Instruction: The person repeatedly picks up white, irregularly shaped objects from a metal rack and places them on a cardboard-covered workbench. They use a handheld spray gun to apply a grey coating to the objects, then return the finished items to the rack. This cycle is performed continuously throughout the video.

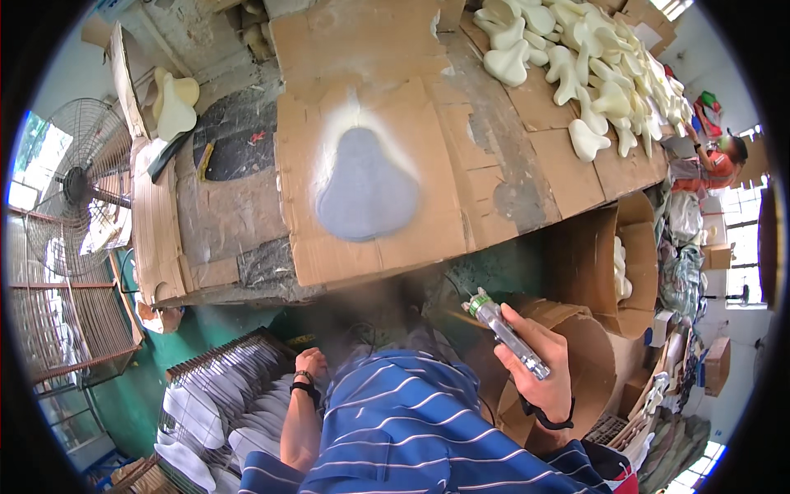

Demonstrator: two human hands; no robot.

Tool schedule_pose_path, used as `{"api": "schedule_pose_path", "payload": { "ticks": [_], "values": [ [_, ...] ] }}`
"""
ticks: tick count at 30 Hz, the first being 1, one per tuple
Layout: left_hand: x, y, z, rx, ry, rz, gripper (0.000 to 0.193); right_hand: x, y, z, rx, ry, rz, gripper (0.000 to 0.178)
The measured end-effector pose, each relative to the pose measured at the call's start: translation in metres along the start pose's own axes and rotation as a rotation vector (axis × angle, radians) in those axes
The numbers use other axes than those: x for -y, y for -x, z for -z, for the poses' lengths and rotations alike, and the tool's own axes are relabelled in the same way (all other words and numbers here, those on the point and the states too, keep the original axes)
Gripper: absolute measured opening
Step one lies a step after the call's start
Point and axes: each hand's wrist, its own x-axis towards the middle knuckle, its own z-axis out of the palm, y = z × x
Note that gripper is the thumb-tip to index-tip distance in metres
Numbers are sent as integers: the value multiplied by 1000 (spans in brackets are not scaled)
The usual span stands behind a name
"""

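Note:
My right hand (pixel 539 362) is closed around a metallic spray gun (pixel 512 336) with a green ring near its front end. It is raised off the table's near edge, to the right of my body. My left hand (pixel 311 362) hangs low beside my striped shirt, its fingers curled in, with nothing seen in them. On the cardboard-covered table (pixel 444 189) ahead of me lies a grey saddle-shaped pad (pixel 366 189), narrow end pointing away. A pale whitish film surrounds the pad on the cardboard.
Cream saddle-shaped foam pieces (pixel 592 74) are heaped at the table's far right. Another foam piece (pixel 175 104) leans at the left. A wire rack (pixel 222 412) of grey pads stands lower left. Cardboard boxes (pixel 588 263) stand at right, a fan (pixel 76 185) at left. Another person (pixel 717 165) is far right.

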Motion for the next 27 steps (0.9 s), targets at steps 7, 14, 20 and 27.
{"api": "schedule_pose_path", "payload": {
  "ticks": [7, 14, 20, 27],
  "values": [
    [-11, 11, -5, 41, -41, 18, 20, 2, 2, 5, 60, -3, -56, 56],
    [-5, 3, 0, 67, -212, -85, 18, -1, -6, -5, -87, -7, 5, 54],
    [-11, 3, -5, 45, -189, -8, 22, -2, -8, -7, -135, -9, 38, 54],
    [-19, 9, -8, 29, -207, -32, 23, -1, 0, -4, 95, -61, 22, 52]
  ]
}}
